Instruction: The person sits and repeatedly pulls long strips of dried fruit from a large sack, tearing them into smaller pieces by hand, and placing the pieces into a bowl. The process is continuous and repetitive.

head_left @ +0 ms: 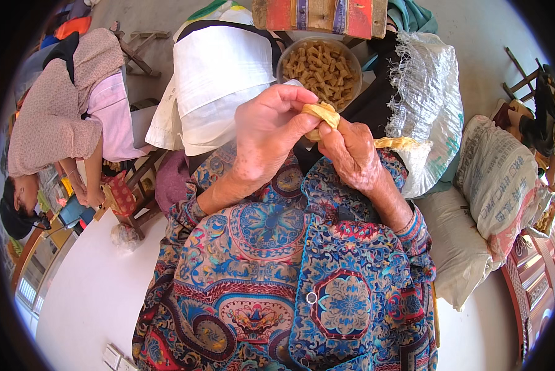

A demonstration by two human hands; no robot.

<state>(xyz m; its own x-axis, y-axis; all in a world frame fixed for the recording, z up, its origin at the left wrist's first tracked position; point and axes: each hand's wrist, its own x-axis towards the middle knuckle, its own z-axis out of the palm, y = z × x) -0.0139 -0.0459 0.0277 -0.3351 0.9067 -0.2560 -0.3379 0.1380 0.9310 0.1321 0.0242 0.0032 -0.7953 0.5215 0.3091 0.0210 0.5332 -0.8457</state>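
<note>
Head view: both hands (271, 133) pinch a yellow wrap (322, 114) beside white printed sacks (503, 185).

I am counting two hands, my left hand (268, 139) and right hand (348, 154), pinching one yellow strip (322, 114) at centre frame. One bowl (287, 59) is sitting at upper centre, holding more tan pieces (321, 71) than I can count. Two sacks (429, 93) (503, 185) are lying at right. One other person (55, 117) is sitting at upper left.
</note>
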